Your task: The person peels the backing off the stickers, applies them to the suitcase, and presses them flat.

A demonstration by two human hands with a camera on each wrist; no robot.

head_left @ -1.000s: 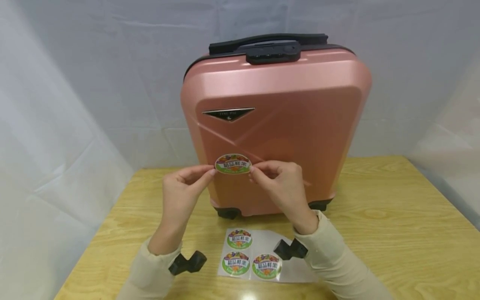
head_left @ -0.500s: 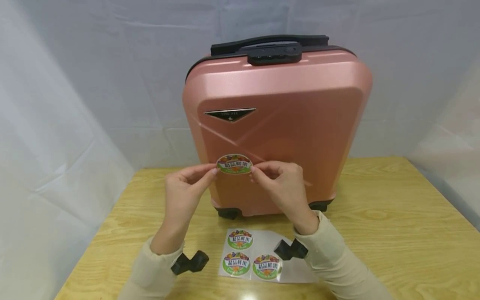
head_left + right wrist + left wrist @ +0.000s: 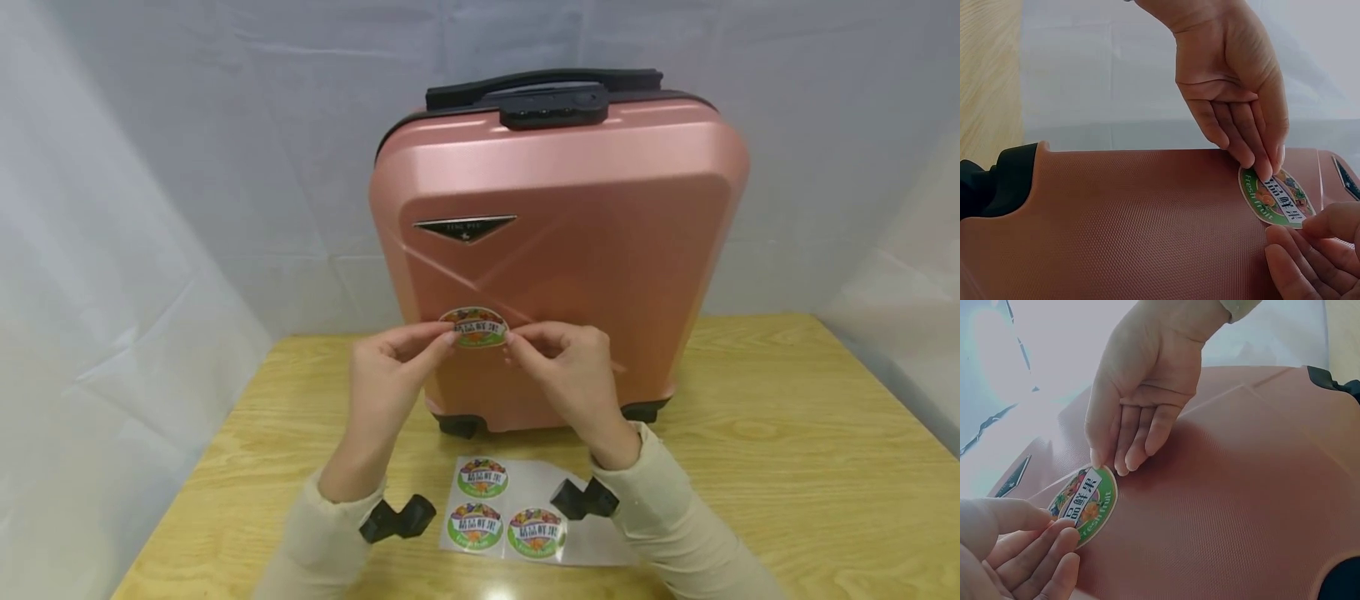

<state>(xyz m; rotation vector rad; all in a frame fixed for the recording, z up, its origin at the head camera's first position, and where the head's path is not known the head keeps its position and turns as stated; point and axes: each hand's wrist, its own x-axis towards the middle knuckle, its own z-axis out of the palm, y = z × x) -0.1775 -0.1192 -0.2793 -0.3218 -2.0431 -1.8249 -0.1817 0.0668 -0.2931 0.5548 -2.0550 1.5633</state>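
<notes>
An oval fruit sticker [image 3: 480, 327] lies against the front of a pink suitcase [image 3: 600, 267], below its dark triangular badge. Fingertips of my left hand [image 3: 390, 375] rest on the sticker's left part and cover some of its print; its edge shows beyond them in the right wrist view. My right hand [image 3: 573, 375] pinches the sticker's right edge between thumb and forefinger. In the left wrist view, the right hand [image 3: 1154, 375] reaches down to the sticker [image 3: 1088, 500] from above. How firmly the sticker adheres is hidden.
A backing sheet [image 3: 592, 546] with several printed stickers [image 3: 474, 525] lies on the wooden table [image 3: 787, 433] before the suitcase, partly under the right forearm. A black carry handle [image 3: 543, 80] tops the suitcase. White sheeting [image 3: 180, 150] hangs behind and at the sides.
My left hand has shifted right, from the sticker's left edge onto its printed face. The right hand keeps its hold on the right edge. The whole view has slid slightly.
</notes>
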